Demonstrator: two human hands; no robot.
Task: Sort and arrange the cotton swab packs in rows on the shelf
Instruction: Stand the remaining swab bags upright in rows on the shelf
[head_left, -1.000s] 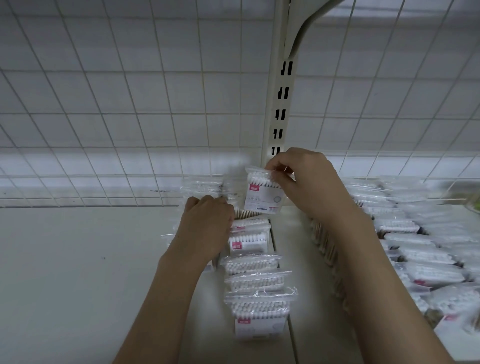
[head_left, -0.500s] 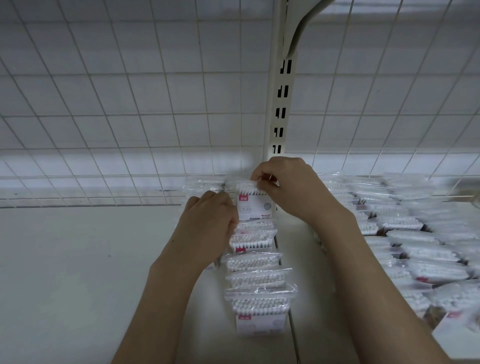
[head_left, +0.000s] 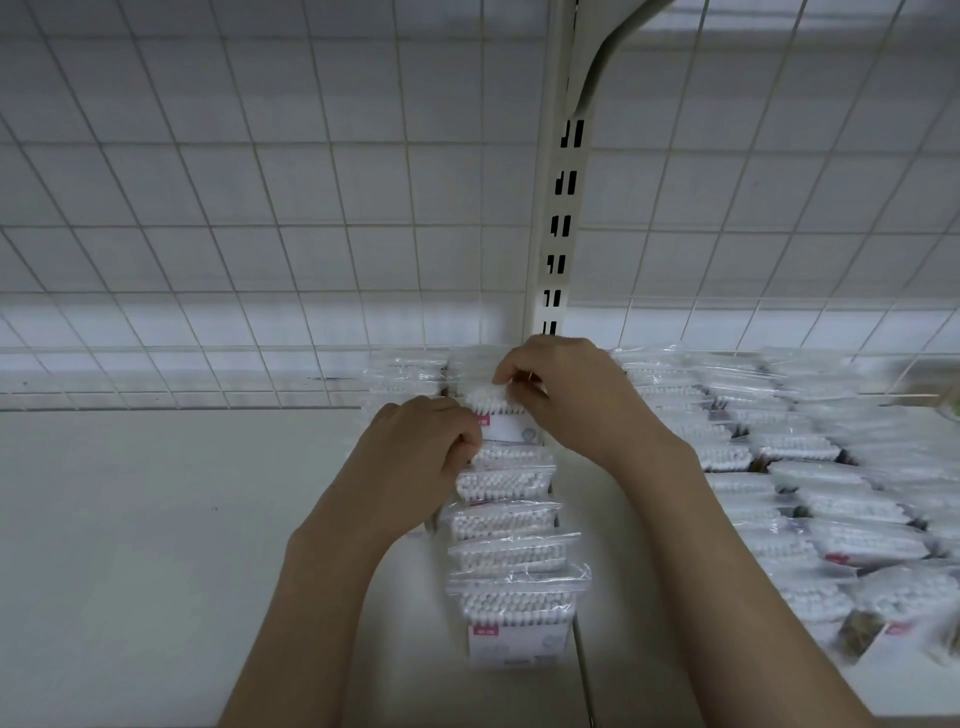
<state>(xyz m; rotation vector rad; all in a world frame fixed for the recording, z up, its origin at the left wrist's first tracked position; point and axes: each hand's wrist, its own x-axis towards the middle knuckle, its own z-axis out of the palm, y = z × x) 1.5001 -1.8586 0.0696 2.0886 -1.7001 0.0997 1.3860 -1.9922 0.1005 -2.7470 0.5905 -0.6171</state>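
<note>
Wire grid backing (head_left: 260, 208), slotted upright (head_left: 558, 223)

Left hand (head_left: 415, 452) hides the packs behind it; far-right packs (head_left: 883, 613) blurred, cut off.

A white wire grid panel (head_left: 249, 208) forms the back wall of the shelving, its thin bars crossing in squares from the top edge down to the rear edge of the shelf. A pale metal upright (head_left: 558, 218) with paired dark slots runs vertically right of centre, and a curved bracket (head_left: 608, 57) branches from it toward the top right corner. The shelf (head_left: 156, 545) is a flat off-white board, evenly lit, with a narrow seam (head_left: 584, 670) running front to back near its middle.
</note>
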